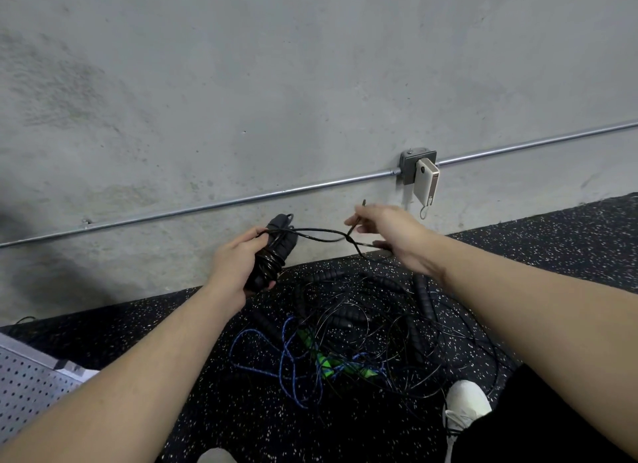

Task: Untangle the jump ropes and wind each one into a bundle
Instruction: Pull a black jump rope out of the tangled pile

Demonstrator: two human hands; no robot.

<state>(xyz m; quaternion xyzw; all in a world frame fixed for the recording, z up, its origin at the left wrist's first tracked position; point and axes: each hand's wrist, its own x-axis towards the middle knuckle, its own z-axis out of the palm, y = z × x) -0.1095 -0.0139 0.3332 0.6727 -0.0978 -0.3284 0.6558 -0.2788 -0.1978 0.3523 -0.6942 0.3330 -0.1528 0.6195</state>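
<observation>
My left hand [238, 262] is wrapped round a wound bundle [272, 255] of black jump rope — the two dark handles stand up out of my fist toward the wall, with the thin cord coiled tight about their lower half. From the top of that bundle a loose black cord [319, 236] runs off to the right, crossing over itself in a small loop before it reaches my right hand [390, 233]. That hand pinches the cord's free end between thumb and fingertips, the stiff tip poking up past my knuckles; the other fingers are spread loosely below it.

Beneath both hands, nearer to me, the rest lies in a heap on the speckled black rubber floor [214, 393]: a tangle of thin black ropes [397, 328] with several ribbed dark handles scattered through it. On the near left side of that heap a blue rope [283, 362] loops about, and just right of it lie bright green handles [326, 362], partly under the black strands — which cord belongs to which handle I cannot tell.

Beyond my hands rises a grey concrete wall [276, 83] with a metal conduit [214, 205] running along it to a junction box [409, 167], where a pale power bank [427, 183] hangs above my right hand. My white shoe [466, 407] shows below my right forearm.
</observation>
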